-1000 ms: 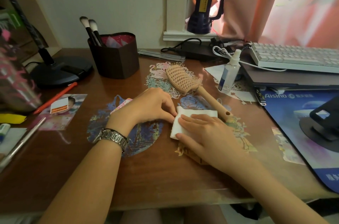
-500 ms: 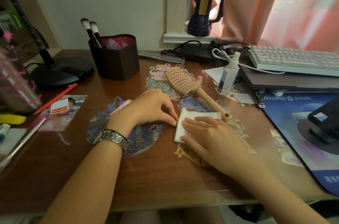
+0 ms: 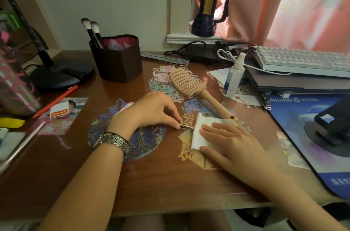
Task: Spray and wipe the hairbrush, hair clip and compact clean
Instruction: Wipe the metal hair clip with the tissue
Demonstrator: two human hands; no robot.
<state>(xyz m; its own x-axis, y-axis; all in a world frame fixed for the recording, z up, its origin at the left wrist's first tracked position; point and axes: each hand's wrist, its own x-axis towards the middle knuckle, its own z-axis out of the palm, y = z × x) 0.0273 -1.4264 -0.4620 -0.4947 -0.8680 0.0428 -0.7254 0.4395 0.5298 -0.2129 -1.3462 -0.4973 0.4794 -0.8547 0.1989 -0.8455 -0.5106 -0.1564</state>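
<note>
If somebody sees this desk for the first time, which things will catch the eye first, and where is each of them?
The two hands meet mid-desk: the right hand lies flat on a folded white cloth, and the left hand pinches a thin metal hair clip that sticks out from under the cloth's left edge. Just behind them the pink hairbrush lies bristles up, with a small spray bottle standing to its right, before the white keyboard.

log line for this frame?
step: wiping hair clip | left hand: pinches clip | right hand: flat on wipe | hairbrush, spray bottle: on desk, untouched
</note>
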